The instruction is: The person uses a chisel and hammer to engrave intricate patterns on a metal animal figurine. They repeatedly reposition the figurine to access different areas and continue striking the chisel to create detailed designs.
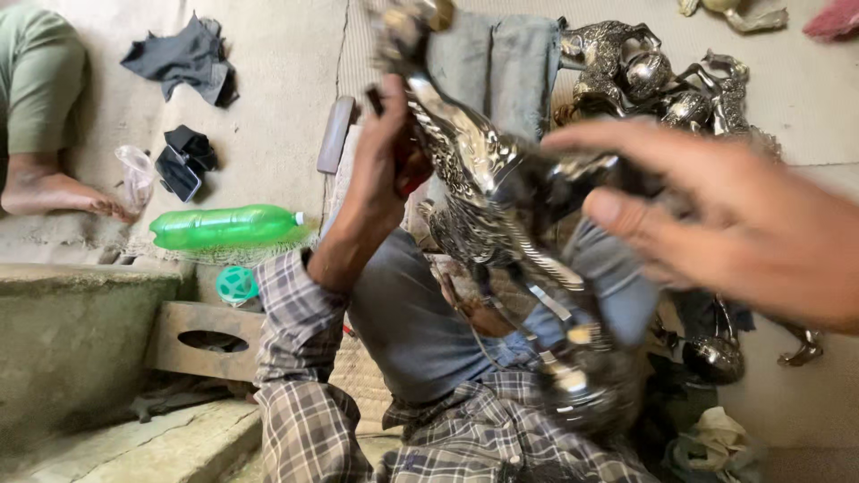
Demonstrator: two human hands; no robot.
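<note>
Gripping the silver metal figurine point(483, 179) firmly with our closed left hand point(385, 161), we should keep it steady while our open right hand point(743, 224) comes near.

A floor-level metalcraft workshop — silvery animal figures point(644, 76) heaped on a mat point(805, 98), rags point(183, 58) strewn about.

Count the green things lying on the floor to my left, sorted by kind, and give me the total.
Green plastic bottle, lying on its side: 1
Small green ball-like thing just below it: 1
Total: 2
</note>
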